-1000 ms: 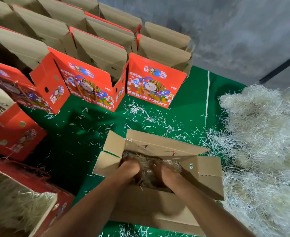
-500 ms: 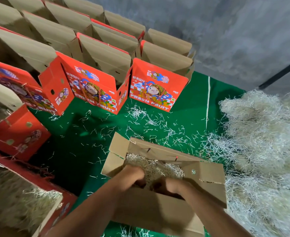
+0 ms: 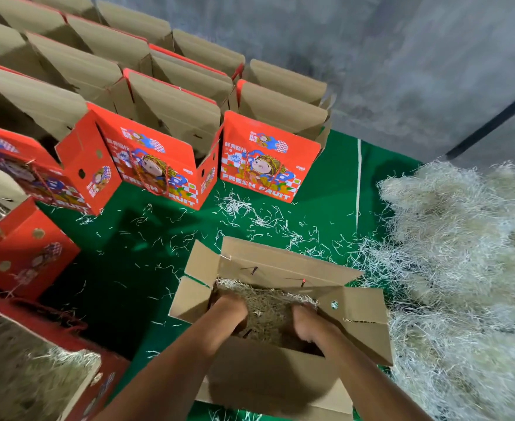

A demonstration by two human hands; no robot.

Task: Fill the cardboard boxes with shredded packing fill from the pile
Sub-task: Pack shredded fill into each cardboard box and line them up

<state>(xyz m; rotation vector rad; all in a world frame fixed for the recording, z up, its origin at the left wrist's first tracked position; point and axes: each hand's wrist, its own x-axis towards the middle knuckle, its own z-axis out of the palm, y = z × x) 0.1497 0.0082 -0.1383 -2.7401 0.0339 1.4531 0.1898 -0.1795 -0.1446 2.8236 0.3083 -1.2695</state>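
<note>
- Left hand (image 3: 230, 308): plunged into the open cardboard box (image 3: 280, 387), knuckles up, fingers sunk in the shredded fill (image 3: 267, 305); whether it is grasping or released cannot be told
- Right hand (image 3: 306, 325): just beside the left hand inside the same box, fingers turned down into the fill; its grip likewise cannot be told
- Shredded fill: lies between and beyond both hands, reaching to just under the box's far flap
- Pile (image 3: 463, 268): pale loose shreds heaped to the right of the right hand, near the box's right flap
- Printed red boxes (image 3: 268, 159): standing in rows well beyond both hands, flaps raised
- Filled box (image 3: 37, 375): to the left of the left forearm, shreds showing at its top
- Green mat (image 3: 122, 268): under the boxes, strewn with stray shreds ahead of the hands
</note>
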